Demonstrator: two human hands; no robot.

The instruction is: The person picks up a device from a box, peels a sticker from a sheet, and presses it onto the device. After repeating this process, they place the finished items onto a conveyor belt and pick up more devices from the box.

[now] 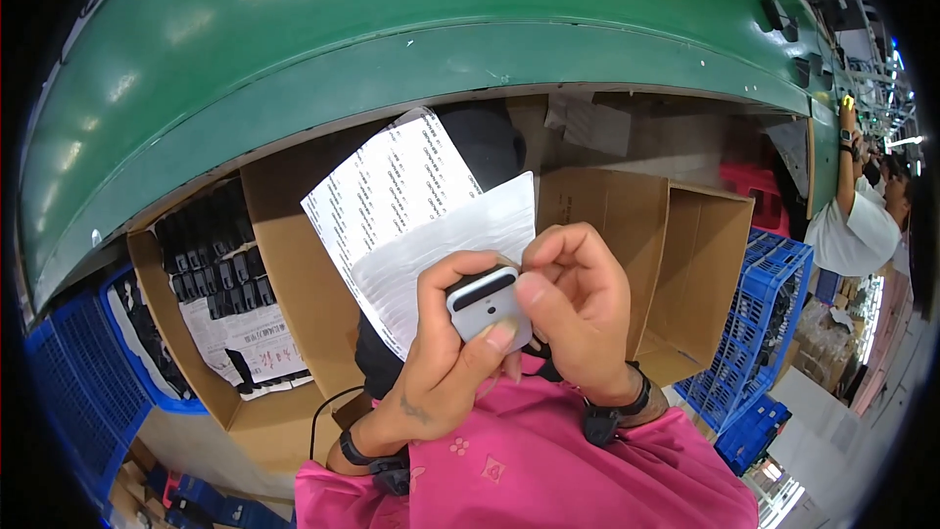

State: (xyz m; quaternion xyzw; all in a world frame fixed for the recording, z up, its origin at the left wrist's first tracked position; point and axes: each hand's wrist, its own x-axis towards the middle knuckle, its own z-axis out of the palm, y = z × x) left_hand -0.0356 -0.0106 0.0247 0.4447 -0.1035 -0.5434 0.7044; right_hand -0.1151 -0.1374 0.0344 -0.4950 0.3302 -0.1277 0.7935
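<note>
- Cradling the device (471,314) in the left hand (441,369), with the thumb pressed on its face
- Working in close with the right hand (593,321), narrowed to a pinch right at the device's edge; can't tell about any thin scrap between those fingertips
- Holding it all up above the pink top (548,460), black strip (487,289) facing the camera
- Looking partway through on this one: in hand, not yet set down
- Just beyond, overlapping: printed sheet (392,171) and plain sheet (431,247); can't tell how much is used
- Over to the left, already lined up in the left carton (308,294): black parts (225,279), leaving some paper (257,338) showing, so apparently with room for more
- Standing open opposite: right carton (697,279); can't judge any progress there
</note>
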